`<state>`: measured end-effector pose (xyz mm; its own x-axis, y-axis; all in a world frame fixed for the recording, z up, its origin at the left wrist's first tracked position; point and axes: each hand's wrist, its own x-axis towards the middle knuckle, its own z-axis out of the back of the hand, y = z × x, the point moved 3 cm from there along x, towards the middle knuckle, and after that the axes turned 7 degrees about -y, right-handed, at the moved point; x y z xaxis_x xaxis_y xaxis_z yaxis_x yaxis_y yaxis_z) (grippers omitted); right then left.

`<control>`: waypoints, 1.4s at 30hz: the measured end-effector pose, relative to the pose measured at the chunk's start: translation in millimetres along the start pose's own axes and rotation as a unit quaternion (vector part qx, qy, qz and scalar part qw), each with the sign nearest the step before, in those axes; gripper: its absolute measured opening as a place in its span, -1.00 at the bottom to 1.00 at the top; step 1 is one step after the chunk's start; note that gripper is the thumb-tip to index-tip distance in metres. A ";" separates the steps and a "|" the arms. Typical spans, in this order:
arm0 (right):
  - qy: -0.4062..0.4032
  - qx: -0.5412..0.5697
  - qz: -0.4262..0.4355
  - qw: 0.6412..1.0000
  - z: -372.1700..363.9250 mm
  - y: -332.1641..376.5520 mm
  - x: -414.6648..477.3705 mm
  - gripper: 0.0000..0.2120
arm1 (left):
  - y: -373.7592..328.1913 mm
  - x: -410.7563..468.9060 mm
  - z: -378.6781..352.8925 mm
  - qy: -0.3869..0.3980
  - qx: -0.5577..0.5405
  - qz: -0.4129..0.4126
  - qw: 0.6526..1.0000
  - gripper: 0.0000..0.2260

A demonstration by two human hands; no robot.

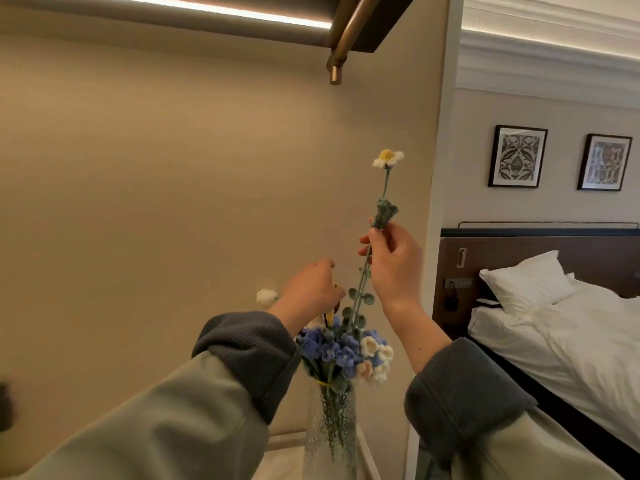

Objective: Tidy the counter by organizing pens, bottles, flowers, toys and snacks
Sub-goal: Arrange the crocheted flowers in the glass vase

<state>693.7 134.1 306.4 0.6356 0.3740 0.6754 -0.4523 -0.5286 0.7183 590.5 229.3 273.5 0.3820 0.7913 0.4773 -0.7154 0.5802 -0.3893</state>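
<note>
A clear textured glass vase (pixel 330 431) stands on the counter (pixel 284 459) near the bottom centre. It holds a bunch of crocheted blue, white and peach flowers (pixel 343 351). My right hand (pixel 391 265) pinches the long green stem of a white-and-yellow daisy (pixel 388 158), raised high above the bunch with its lower end among the blooms. My left hand (pixel 311 289) curls round stems just above the bunch. A white flower (pixel 266 296) shows to the left of that hand. Pens, bottles, toys and snacks are out of view.
A beige wall fills the left. A brass rail (pixel 341 53) hangs overhead under a lit shelf. To the right, past a wall edge, stands a bed with white linen (pixel 561 327) and a dark headboard. Two framed pictures (pixel 517 156) hang above it.
</note>
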 end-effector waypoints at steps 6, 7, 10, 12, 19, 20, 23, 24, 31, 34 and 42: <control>-0.002 0.048 0.038 0.998 -8.2 1.6 7.6 -0.84 | 11.0 7.9 -14.9 0.043 0.006 0.010 0.999 -0.49; 0.001 0.047 0.040 0.998 -9.1 0.0 7.2 -0.84 | 11.6 8.5 -15.8 0.050 -0.013 0.012 0.999 -0.50; 0.000 0.039 0.027 0.999 -9.4 -9.2 3.7 -0.82 | 11.1 10.9 -11.9 0.066 -0.110 0.037 0.991 -0.49; -0.002 0.029 0.017 0.999 -9.6 -14.4 0.6 -0.79 | 11.1 11.8 -8.2 0.076 -0.191 0.062 0.977 -0.53; 0.029 0.022 -0.013 0.999 -13.7 -22.5 -7.6 -0.87 | 18.8 4.0 -10.4 0.072 -0.285 0.071 0.953 -0.61; 0.027 0.018 -0.013 0.999 -13.3 -23.2 -9.5 -0.87 | 19.9 3.7 -10.1 0.071 -0.293 0.070 0.951 -0.59; 0.013 0.013 0.005 1.000 -10.9 -20.1 -14.9 -0.83 | 21.7 1.7 -7.7 0.067 -0.292 0.053 0.953 -0.49; 0.007 0.012 0.015 1.000 -9.9 -17.1 -15.8 -0.81 | 21.7 1.0 -7.0 0.062 -0.280 0.046 0.957 -0.47; -0.019 0.039 0.083 0.996 -1.7 11.8 -20.8 -0.76 | 14.4 -18.7 8.1 -0.035 -0.307 0.019 0.951 -0.60; -0.015 0.058 0.092 0.994 0.1 22.9 -25.5 -0.75 | 11.5 -35.0 20.4 -0.105 -0.316 -0.019 0.943 -0.68; 0.068 0.042 0.010 0.997 -6.3 17.0 -36.7 -0.85 | 14.2 -59.8 38.3 -0.152 -0.333 -0.024 0.930 -0.65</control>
<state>658.8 116.3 294.9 0.5331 0.4600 0.7100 -0.4067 -0.5966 0.6919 535.0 182.9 269.6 0.1490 0.7291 0.6680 -0.1430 0.6843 -0.7150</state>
